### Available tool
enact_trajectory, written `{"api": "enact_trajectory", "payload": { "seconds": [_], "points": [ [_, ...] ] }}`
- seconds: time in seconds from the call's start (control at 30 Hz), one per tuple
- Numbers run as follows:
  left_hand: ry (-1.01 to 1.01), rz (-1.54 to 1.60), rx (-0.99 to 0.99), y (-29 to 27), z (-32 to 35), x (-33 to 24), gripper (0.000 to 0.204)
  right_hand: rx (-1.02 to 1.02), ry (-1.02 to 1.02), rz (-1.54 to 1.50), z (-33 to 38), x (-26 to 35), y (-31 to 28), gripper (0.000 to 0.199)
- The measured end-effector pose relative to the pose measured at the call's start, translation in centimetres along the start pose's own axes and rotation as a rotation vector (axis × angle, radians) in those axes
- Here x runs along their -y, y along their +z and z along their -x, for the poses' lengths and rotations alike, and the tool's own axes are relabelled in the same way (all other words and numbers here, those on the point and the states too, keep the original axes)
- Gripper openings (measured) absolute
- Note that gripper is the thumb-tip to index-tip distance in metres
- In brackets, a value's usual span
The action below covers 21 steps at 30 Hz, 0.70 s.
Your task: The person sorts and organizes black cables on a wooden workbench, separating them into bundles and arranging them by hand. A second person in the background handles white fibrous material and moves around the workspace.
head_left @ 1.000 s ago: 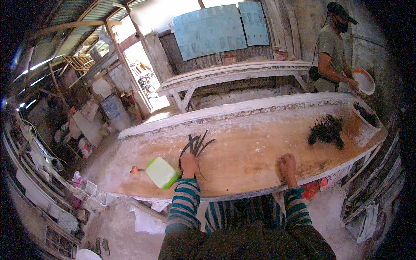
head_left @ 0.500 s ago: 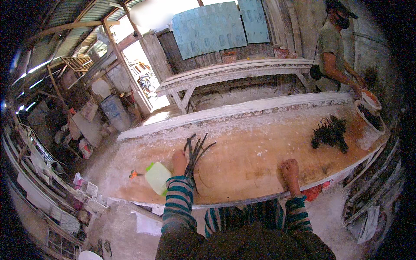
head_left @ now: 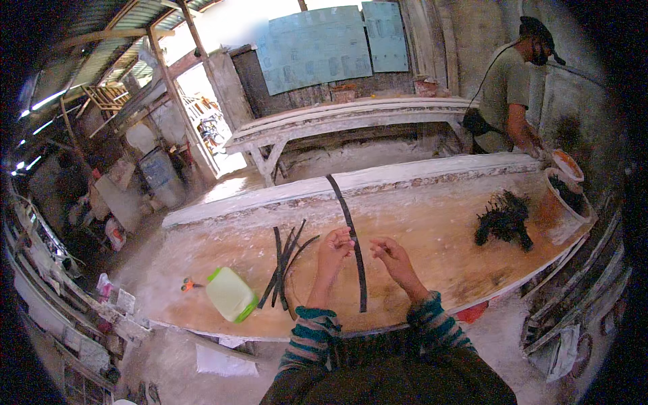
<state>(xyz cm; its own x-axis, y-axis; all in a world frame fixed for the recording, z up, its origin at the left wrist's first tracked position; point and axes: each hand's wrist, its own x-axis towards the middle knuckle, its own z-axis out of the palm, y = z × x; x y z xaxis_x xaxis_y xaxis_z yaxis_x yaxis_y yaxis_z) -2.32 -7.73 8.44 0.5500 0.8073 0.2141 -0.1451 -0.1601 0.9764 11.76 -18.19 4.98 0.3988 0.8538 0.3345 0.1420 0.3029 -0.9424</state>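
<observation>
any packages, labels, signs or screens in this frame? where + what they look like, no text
No screens; print too small to tell.
Jug: lying on the orange workbench, left of the left hand; pale green, squarish, green cap.
Wall panels: two blue-grey rectangular sheets on the far wall, faint grid of marks.
Bucket: bench's right end, pale, dark material inside.
Packets: small, pale, on the shelf at far left, blurred.
</observation>
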Motion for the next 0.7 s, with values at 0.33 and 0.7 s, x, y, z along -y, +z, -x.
{"api": "enact_trajectory", "payload": {
  "seconds": [0.33, 0.7],
  "points": [
    [-0.183, 0.156, 0.056, -0.8, -6.8, 12.9, 0.022, 0.055, 0.196, -0.327, -5.7, -2.6, 1.7, 0.017],
    [0.181, -0.337, 0.031, 1.2, -5.3, 11.2, 0.014, 0.009, 0.309, -0.232, -6.9, -8.6, 0.6, 0.012]
  ]
}}
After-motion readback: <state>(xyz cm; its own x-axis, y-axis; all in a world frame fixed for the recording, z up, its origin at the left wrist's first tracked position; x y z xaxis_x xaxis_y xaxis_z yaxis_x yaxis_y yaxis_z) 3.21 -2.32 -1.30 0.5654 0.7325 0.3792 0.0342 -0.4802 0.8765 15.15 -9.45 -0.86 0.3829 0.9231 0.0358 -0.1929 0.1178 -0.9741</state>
